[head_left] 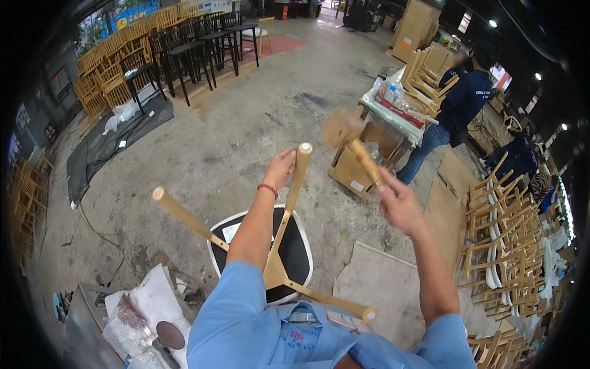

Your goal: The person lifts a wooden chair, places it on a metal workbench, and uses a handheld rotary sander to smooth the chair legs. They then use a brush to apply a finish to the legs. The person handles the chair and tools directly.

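An upturned stool (275, 275) with pale wooden legs stands in front of me, its dark underside edged in white. My left hand (280, 168) is closed round the far leg (297, 178), just below its white-capped end. Raised to the right of that leg, a wooden mallet (367, 161) is gripped at the handle by my right hand (398, 202). The mallet's head (342, 128) is blurred and apart from the leg. Two more legs point left and toward the lower right. My left arm hides part of the seat.
A cluttered workbench (393, 114) stands at the far right, a cardboard box (359, 163) below it. Beside it is a person in dark clothes (464, 98). Stacked chair frames (498, 246) line the right; black stools (190, 52) stand far left. Plastic wrapping (144, 307) lies near left.
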Tool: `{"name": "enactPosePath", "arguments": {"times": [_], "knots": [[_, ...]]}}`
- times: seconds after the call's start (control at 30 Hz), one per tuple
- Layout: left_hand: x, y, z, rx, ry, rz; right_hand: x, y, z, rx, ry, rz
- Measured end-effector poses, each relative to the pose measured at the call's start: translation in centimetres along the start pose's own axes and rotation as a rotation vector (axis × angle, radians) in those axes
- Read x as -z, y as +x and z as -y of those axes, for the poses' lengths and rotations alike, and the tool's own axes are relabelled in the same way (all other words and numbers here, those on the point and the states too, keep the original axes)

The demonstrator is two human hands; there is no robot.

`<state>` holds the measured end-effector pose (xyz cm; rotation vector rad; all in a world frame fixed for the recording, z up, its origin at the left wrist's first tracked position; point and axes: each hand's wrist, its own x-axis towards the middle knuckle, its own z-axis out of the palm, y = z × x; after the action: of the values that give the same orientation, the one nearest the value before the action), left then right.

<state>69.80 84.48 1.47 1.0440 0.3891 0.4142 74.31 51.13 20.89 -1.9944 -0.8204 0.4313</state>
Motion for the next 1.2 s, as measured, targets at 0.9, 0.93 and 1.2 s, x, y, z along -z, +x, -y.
{"name": "enactPosePath", "arguments": {"times": [0.9,0.93,1.2], "knots": [[-16.7,-19.4,14.8,0.635,-0.176,-0.092,-1.8,-12.2,-20.0,-0.180,0.274,-0.012],[-18.3,-20.3,14.3,0.615,-0.102,-0.048,-1.7,-12.1,-20.3,-0.135,0.265,-0.030],[-22.2,-22.5,10.9,0.456,0.041,0.289,-1.6,-11.4,-20.0,-0.001,0.419,0.002]]}}
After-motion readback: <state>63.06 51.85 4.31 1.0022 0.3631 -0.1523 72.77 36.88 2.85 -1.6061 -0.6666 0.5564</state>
